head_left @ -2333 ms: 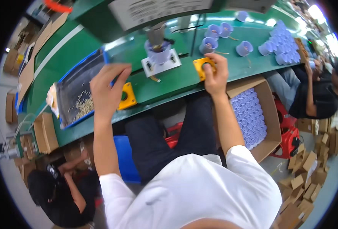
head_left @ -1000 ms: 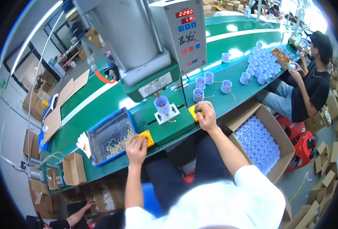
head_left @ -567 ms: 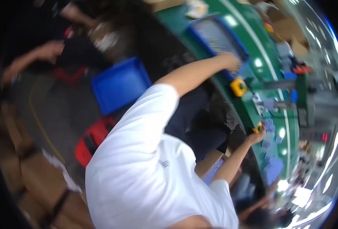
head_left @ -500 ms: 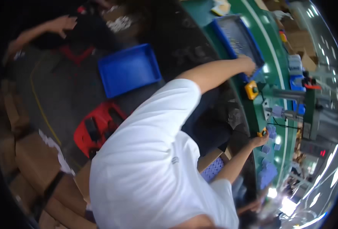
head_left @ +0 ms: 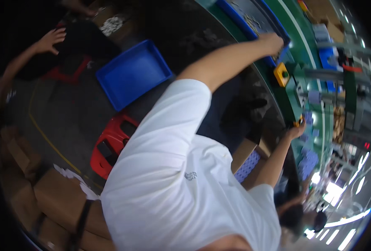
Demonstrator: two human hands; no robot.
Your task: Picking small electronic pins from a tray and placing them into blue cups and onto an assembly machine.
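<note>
Left hand (head_left: 272, 44) moved to parts tray (head_left: 237, 20), shirt print (head_left: 190, 175) (small, blurred)

pass: green bench (head_left: 289, 100) between yellow button boxes (head_left: 279, 78) | block: lilac cup (head_left: 314, 97), press (head_left: 350, 96) behind | gap there: blurred, perhaps tight

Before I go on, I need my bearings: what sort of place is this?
Probably a factory assembly floor: a long green workbench, a blue-rimmed tray of small parts, and many matching purple cups clustered together.

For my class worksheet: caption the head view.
Left hand at blue-rimmed tray of small parts, right hand at yellow button box.
</note>
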